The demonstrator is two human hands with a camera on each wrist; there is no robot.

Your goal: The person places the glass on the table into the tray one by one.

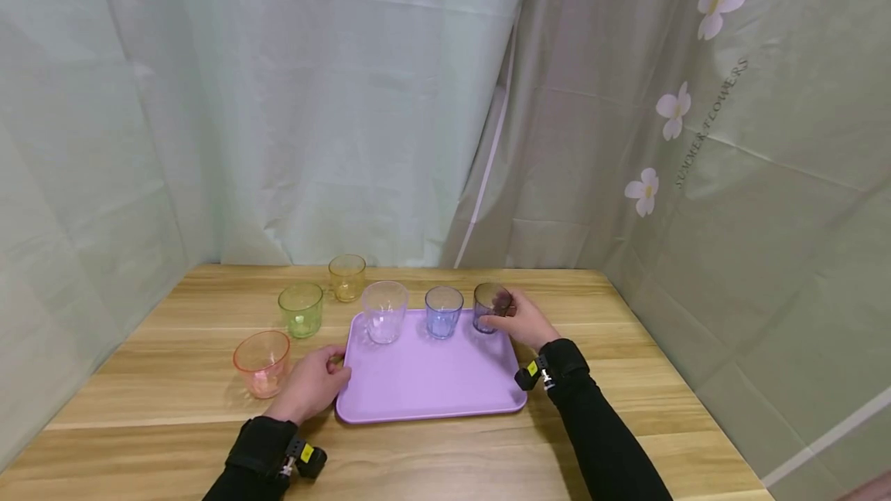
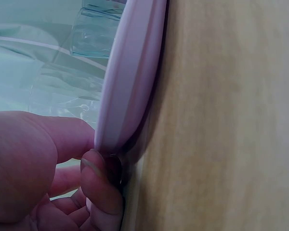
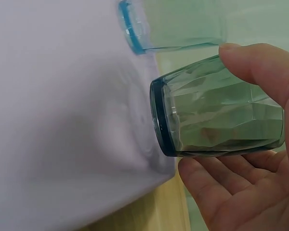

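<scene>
My right hand [image 1: 527, 322] holds a dark grey clear glass [image 1: 485, 301] upright at the back right corner of a purple tray [image 1: 431, 381]. In the right wrist view, thumb and fingers lie on opposite sides of the faceted glass [image 3: 216, 118]. Its base is close over the tray; whether it touches, I cannot tell. My left hand [image 1: 313, 386] pinches the tray's left edge, with the thumb and a fingertip at the rim [image 2: 127, 77] in the left wrist view. A blue glass [image 1: 443, 314] and a pale clear glass [image 1: 384, 314] stand along the tray's back.
Left of the tray, an orange glass [image 1: 263, 366], a green glass [image 1: 302, 311] and a yellow glass [image 1: 346, 278] stand on the wooden table [image 1: 445, 462]. The orange one is close beside my left hand. Pale curtains [image 1: 334, 114] hang behind the table and at both sides.
</scene>
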